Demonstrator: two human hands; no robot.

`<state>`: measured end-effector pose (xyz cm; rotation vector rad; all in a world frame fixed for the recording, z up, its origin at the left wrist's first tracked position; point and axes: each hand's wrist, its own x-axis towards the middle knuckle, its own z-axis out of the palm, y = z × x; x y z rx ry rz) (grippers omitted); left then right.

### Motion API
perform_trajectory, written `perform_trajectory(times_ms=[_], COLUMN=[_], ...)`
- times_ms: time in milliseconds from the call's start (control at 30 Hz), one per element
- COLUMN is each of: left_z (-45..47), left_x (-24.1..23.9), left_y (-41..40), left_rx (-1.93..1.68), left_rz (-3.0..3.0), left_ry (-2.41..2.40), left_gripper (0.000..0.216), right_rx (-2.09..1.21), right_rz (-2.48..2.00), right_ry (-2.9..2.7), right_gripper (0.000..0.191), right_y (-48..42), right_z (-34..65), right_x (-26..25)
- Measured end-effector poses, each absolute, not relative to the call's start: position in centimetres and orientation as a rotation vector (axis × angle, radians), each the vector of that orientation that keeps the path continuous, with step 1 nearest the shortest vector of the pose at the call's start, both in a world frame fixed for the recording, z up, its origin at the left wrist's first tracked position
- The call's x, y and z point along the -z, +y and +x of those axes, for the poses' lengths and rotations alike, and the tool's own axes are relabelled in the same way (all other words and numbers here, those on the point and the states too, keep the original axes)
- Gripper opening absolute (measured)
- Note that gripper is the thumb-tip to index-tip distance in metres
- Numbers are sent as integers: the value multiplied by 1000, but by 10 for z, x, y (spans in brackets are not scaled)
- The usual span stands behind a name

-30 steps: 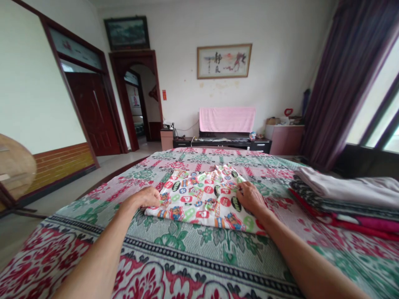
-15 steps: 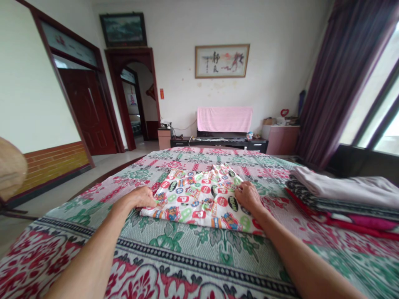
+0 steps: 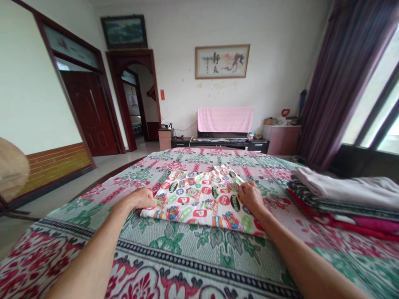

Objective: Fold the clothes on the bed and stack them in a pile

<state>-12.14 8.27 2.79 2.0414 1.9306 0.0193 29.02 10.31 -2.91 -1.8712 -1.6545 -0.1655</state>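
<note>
A white child's garment (image 3: 199, 199) with a colourful cartoon print lies spread on the flower-patterned bedcover (image 3: 174, 265), its lower edge toward me. At its left side my left hand (image 3: 144, 198) is closed, the fingers pinching the cloth edge. My right hand (image 3: 250, 196) grips the opposite side with curled fingertips. Both forearms reach in from the bottom of the view. Small wrinkles run across the cloth. Its exact kind, shirt or trousers, cannot be made out.
Folded clothes (image 3: 343, 203) are stacked on the bed at the right. Beyond the bed's far edge stands a low black cabinet (image 3: 260, 146) with a pink cloth (image 3: 225, 119) above it. A purple curtain (image 3: 336, 83) hangs at the right, and a round-backed chair (image 3: 12, 170) is at far left.
My right hand has shifted very slightly to the right with the garment's edge. My left hand stays almost in place, and both keep their hold.
</note>
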Motion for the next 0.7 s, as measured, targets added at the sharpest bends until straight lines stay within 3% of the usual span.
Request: perform_trajectory(times_ms=[367,533,700], left_z=[-119,-119,-131], left_x=[-34,-26,-7], left_y=[73,78,84], left_rx=[-110,-97,-394], left_rz=[1795,1887,1856], left_ry=[1961,2030,2053], left_gripper=[23,22,28], right_rx=[111,73,55], right_rz=[-1915,-1944,-1914], right_ry=[-1495,-1433,-1524], right_gripper=[48,40,32], right_y=[109,107,98], right_z=[306,326,328], right_x=[27,23,25])
